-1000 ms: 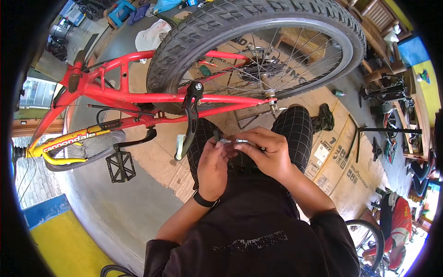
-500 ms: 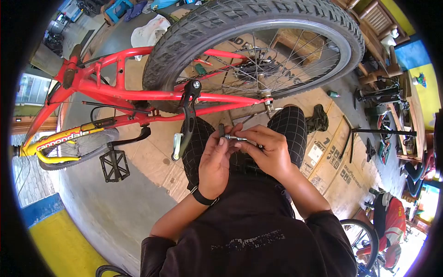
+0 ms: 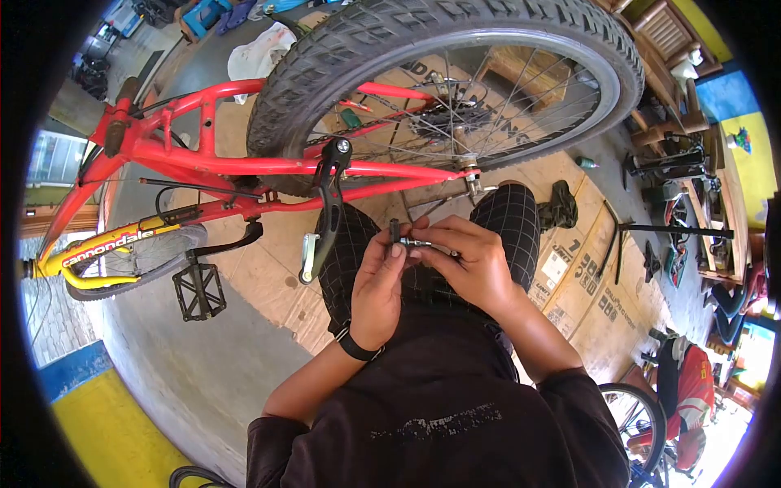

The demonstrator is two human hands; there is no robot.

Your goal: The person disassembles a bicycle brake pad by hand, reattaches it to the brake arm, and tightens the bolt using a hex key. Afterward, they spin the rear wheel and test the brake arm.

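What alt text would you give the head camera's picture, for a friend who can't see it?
A person's left hand and right hand hold a small dark-and-silver part between them. Ahead is a red and yellow bicycle frame with a large knobbly-tyred wheel. Cardboard covers part of the grey floor.

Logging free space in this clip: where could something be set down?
Bare grey floor lies between the pedal, the yellow wall and the left arm; bare cardboard between the pedal and the crank. Crowded: around the wheel and red frame.
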